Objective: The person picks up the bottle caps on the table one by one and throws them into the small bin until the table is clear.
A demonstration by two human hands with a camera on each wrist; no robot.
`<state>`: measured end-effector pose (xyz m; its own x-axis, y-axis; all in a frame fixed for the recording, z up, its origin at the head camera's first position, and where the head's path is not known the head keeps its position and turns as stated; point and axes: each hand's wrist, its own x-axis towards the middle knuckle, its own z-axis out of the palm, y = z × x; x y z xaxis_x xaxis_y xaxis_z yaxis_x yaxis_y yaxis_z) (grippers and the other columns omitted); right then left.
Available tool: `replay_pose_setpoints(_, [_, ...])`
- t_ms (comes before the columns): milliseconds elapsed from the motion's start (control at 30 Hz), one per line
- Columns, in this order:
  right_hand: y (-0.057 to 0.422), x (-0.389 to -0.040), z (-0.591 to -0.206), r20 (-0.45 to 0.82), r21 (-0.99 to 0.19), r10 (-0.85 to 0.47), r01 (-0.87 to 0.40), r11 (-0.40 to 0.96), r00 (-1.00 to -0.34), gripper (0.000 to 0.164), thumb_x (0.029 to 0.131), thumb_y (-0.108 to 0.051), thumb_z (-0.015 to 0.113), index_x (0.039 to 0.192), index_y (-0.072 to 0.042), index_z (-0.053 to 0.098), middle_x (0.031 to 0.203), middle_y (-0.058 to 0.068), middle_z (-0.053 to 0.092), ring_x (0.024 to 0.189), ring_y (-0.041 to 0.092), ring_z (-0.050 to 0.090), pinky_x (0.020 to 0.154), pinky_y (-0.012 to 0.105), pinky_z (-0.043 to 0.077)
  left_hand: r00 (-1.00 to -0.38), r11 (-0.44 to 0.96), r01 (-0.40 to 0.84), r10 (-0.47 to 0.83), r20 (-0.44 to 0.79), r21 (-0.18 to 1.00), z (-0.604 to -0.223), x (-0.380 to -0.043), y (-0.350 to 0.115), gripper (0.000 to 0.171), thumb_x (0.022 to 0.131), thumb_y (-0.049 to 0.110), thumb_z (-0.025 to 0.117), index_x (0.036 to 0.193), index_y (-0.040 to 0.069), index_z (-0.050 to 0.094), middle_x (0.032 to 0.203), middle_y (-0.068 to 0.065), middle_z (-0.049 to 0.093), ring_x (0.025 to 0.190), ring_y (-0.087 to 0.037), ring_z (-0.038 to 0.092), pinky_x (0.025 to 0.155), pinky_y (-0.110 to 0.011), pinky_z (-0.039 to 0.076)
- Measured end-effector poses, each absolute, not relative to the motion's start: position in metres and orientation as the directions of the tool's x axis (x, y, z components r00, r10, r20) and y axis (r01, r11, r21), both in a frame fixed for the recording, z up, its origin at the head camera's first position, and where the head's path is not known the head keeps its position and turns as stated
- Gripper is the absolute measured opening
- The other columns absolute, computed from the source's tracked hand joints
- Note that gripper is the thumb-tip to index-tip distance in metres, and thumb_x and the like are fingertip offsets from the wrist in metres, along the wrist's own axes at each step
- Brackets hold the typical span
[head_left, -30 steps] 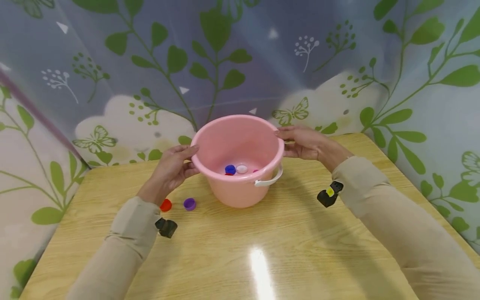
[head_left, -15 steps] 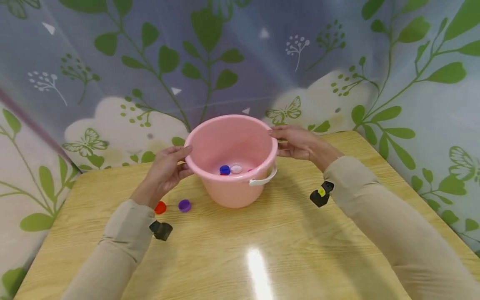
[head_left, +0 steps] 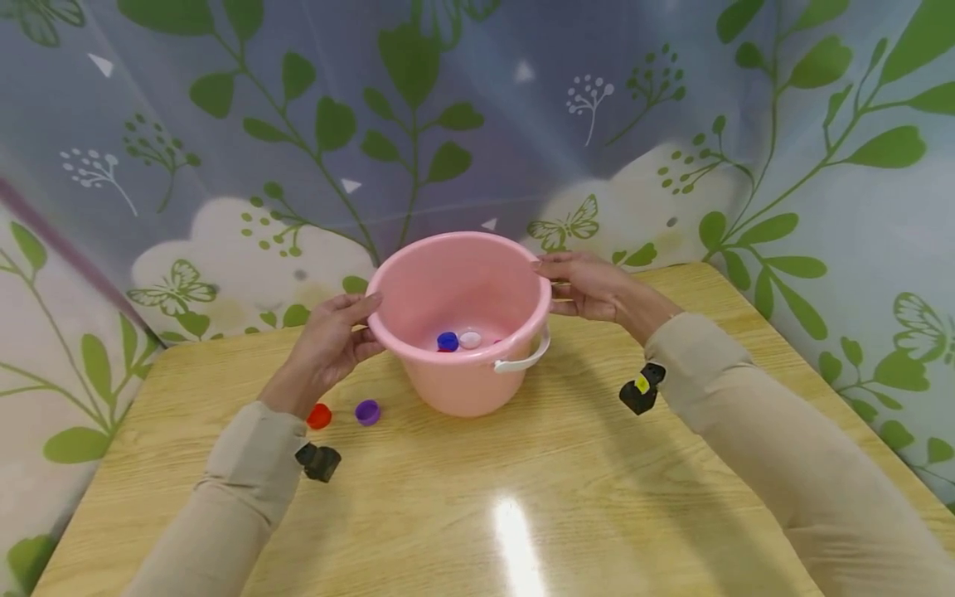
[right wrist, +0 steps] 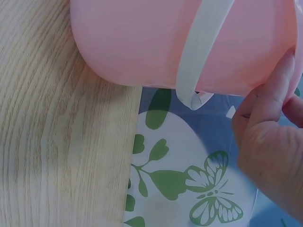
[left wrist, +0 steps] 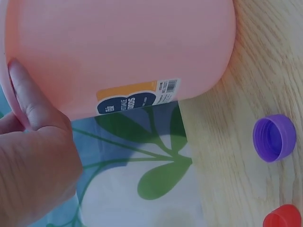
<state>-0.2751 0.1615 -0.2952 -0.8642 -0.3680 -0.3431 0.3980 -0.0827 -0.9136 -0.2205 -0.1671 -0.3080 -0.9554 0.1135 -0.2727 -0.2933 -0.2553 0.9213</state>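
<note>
A pink bucket [head_left: 466, 385] stands on the wooden table, its white handle [head_left: 524, 361] hanging at the front right. My left hand [head_left: 328, 344] grips the left side of its rim, thumb over the edge and fingers beneath. On the opposite side my right hand [head_left: 589, 286] pinches the rim the same way. Inside the bucket lie a blue bottle cap [head_left: 447, 342], a white cap [head_left: 470, 338] and bits of red and magenta, mostly hidden by the front rim. In the left wrist view a label [left wrist: 137, 97] shows on the bucket's outer wall.
On the table left of the bucket lie a purple bottle cap [head_left: 367, 412] and a red cap [head_left: 318, 416], the red one close to my left wrist. A leaf-patterned curtain [head_left: 462, 124] hangs behind the table's far edge.
Against one second ago the whole view has shifted slightly. Both hands keep their hold on the bucket's rim, and the bucket and caps stay put on the table.
</note>
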Motion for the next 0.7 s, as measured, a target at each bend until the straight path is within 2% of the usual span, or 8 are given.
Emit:
replay_pose_setpoints(167, [0.159,-0.275,-0.298,-0.347,-0.906,-0.388,0.413,-0.098,-0.854,0.036,0.099,-0.017,0.054,0.131,0.0,0.048,0.104,0.009,0.057,0.086,0.017,0.062,0.074,0.029,0.059,-0.958,-0.109,-0.28,0.089,-0.271,0.954,-0.308,-0.218,-0.172,0.04,0.096,0.027,0.06,0.12,-0.002,0.045,0.086,-0.008,0.058,0.064,-0.014,0.061,0.065,-0.028,0.059])
replay_pose_setpoints(267, [0.158,-0.275,-0.297,-0.344,-0.911,-0.391,0.405,-0.083,-0.854,0.036,0.1,-0.017,0.053,0.13,0.001,0.048,0.102,0.008,0.058,0.085,0.016,0.063,0.074,0.029,0.058,-0.969,0.04,-0.233,0.069,-0.235,0.972,-0.308,-0.216,-0.174,0.047,0.097,0.032,0.057,0.125,-0.002,0.041,0.085,-0.008,0.059,0.064,-0.014,0.062,0.067,-0.029,0.06])
replay_pose_setpoints(433, [0.158,-0.277,-0.292,-0.341,-0.924,-0.373,0.381,-0.038,-0.863,0.04,0.1,-0.017,0.052,0.134,0.002,0.045,0.101,0.008,0.058,0.084,0.014,0.063,0.075,0.028,0.058,-0.989,0.254,-0.127,0.04,-0.141,0.959,-0.308,-0.215,-0.175,0.06,0.096,0.044,0.054,0.127,-0.004,0.038,0.096,-0.015,0.055,0.07,-0.02,0.066,0.068,-0.035,0.06])
replay_pose_setpoints(567, [0.16,-0.276,-0.29,-0.347,-0.924,-0.37,0.381,-0.021,-0.862,0.042,0.1,-0.016,0.053,0.137,0.001,0.043,0.105,0.008,0.057,0.086,0.014,0.063,0.076,0.028,0.058,-0.992,0.285,-0.095,0.058,-0.116,0.954,-0.313,-0.215,-0.178,0.061,0.097,0.051,0.048,0.124,-0.003,0.041,0.103,-0.017,0.051,0.079,-0.029,0.065,0.068,-0.038,0.06])
replay_pose_setpoints(700, [0.162,-0.274,-0.29,-0.338,-0.925,-0.385,0.379,-0.032,-0.859,0.045,0.099,-0.016,0.056,0.138,0.002,0.042,0.104,0.008,0.058,0.087,0.015,0.064,0.079,0.029,0.057,-0.992,0.329,-0.084,0.057,-0.109,0.941,-0.321,-0.212,-0.187,0.058,0.1,0.05,0.04,0.124,-0.003,0.041,0.104,-0.018,0.047,0.077,-0.026,0.064,0.069,-0.039,0.06])
